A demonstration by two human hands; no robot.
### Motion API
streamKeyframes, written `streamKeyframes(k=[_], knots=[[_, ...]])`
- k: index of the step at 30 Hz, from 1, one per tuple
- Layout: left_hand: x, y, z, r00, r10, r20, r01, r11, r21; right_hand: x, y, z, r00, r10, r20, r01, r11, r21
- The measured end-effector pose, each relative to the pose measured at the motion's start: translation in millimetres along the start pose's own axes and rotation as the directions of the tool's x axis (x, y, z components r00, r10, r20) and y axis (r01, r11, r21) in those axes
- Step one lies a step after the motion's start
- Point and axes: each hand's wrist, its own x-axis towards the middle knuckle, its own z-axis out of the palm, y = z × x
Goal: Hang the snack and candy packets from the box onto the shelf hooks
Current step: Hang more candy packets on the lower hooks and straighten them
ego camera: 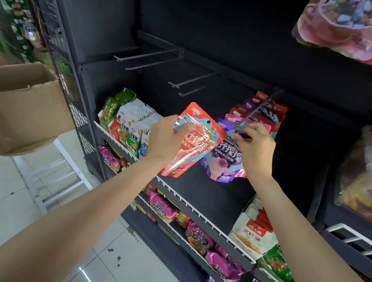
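In the head view, the left hand (169, 136) grips a red candy packet (190, 141) by its upper left edge, fingers curled round the foil, and holds it tilted in front of the dark shelf unit (215, 39). Just beside it, the right hand (255, 144) pinches the top of a purple candy packet (223, 161) at the tip of a loaded hook (257, 109), where a row of red and purple packets (253, 111) already hangs. The 2 packets overlap slightly at their edges. To the left, 2 bare double hooks (152, 59) (194, 83) stick out from the back panel. A cardboard box (19, 108) sits at the left edge, its flap open. Below the hands, a wire-fronted shelf (195, 209) carries green and white snack packs (131, 123), with pink noodle packs (163, 208) on the tier beneath.
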Motion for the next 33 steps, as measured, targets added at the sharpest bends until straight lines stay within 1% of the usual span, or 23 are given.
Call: streamKeyframes(k=[2,7,12,14,16,18,20,21,23,24,25,28,30,33], knots=[[0.2,1.0,1.6,1.0,-0.001,0.01,0.001,1.0,0.005,1.1,1.1,-0.5,1.0,0.002,-0.001,-0.002,1.0,-0.013],[0.9,6.4,4.7,1.0,-0.014,0.024,0.015,1.0,-0.017,5.9,7.8,1.3,0.998,-0.01,0.07,0.015,0.998,-0.065],[0.5,2.2,9.2,0.997,-0.041,0.059,0.044,0.997,-0.06,9.6,20.7,2.3,0.999,0.016,0.03,-0.012,0.99,-0.139],[-0.2,2.4,10.8,0.994,-0.055,0.094,0.061,0.995,-0.073,10.4,20.1,5.0,0.999,0.024,0.031,-0.019,0.988,-0.15],[-1.0,4.2,11.4,0.987,-0.066,0.147,0.079,0.993,-0.085,6.5,16.2,5.0,1.0,0.024,0.003,-0.023,0.988,-0.154],[-1.3,2.1,14.0,0.971,-0.09,0.22,0.121,0.983,-0.135,-3.1,11.2,1.0,0.998,0.014,-0.063,-0.022,0.992,-0.126],[-2.9,0.0,19.0,0.955,-0.118,0.274,0.174,0.966,-0.19,-14.2,5.5,-4.9,0.995,0.038,-0.096,-0.041,0.999,-0.031],[-3.6,-0.6,23.2,0.948,-0.134,0.288,0.199,0.957,-0.209,-18.1,2.3,-7.4,0.995,0.081,-0.058,-0.078,0.996,0.043],[-5.4,1.7,32.4,0.932,-0.17,0.319,0.258,0.931,-0.257,-21.7,-2.4,-10.0,0.984,0.158,0.084,-0.17,0.97,0.172],[-5.9,4.2,36.7,0.922,-0.188,0.338,0.289,0.916,-0.279,-21.3,-2.9,-10.6,0.973,0.184,0.137,-0.211,0.954,0.214],[-6.0,7.0,41.1,0.91,-0.201,0.363,0.316,0.903,-0.292,-19.6,-3.1,-11.6,0.965,0.21,0.159,-0.244,0.94,0.238],[-4.3,15.4,53.1,0.886,-0.213,0.411,0.349,0.89,-0.292,-11.4,-2.2,-15.5,0.956,0.275,0.103,-0.29,0.939,0.187],[-1.5,19.9,59.8,0.892,-0.218,0.395,0.355,0.88,-0.315,-7.3,-2.1,-16.6,0.952,0.295,0.082,-0.305,0.938,0.166],[2.6,22.3,67.9,0.897,-0.246,0.367,0.362,0.886,-0.29,-4.8,-1.1,-14.3,0.947,0.313,0.07,-0.319,0.938,0.132]])
